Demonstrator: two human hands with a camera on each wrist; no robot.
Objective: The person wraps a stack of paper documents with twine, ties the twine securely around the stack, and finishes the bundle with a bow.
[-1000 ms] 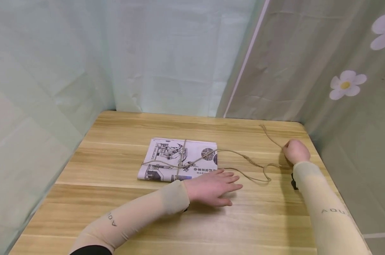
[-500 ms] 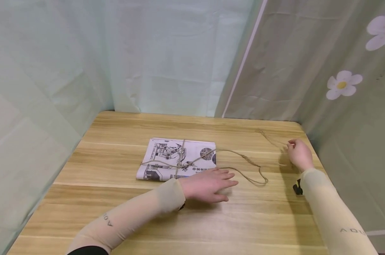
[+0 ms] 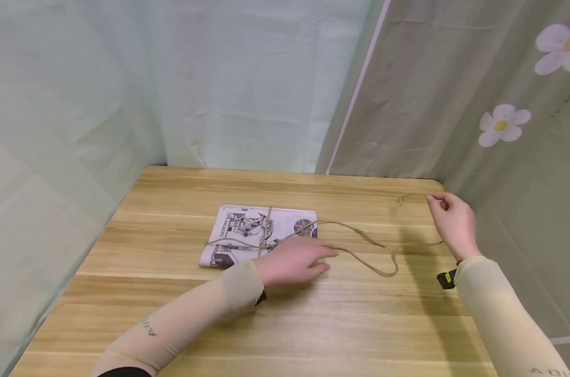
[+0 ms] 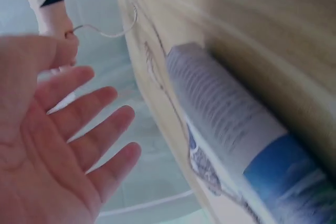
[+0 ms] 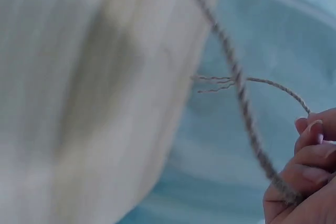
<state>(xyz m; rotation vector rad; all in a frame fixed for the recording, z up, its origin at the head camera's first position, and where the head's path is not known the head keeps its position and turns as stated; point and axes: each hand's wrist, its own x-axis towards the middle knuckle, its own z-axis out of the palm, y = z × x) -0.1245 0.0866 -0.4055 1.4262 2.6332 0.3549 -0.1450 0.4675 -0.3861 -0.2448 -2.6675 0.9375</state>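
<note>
Wood tbl (image 3: pixel 370 324) w/ folded newspaper (image 3: pixel 242 225); L hand (image 3: pixel 292 260) loose-fingered nearby, R hand (image 3: pixel 456 222) gripping twine (image 5: pixel 252 129).

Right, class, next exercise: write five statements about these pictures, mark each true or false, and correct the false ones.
1. The right hand pinches the twine. True.
2. The left hand grips the twine too. False: the left hand's fingers are spread and hold nothing.
3. Twine crosses the top of the folded newspaper. True.
4. The folded newspaper stands upright. False: it lies flat on the wooden table.
5. The twine shows a frayed end in the right wrist view. True.
</note>
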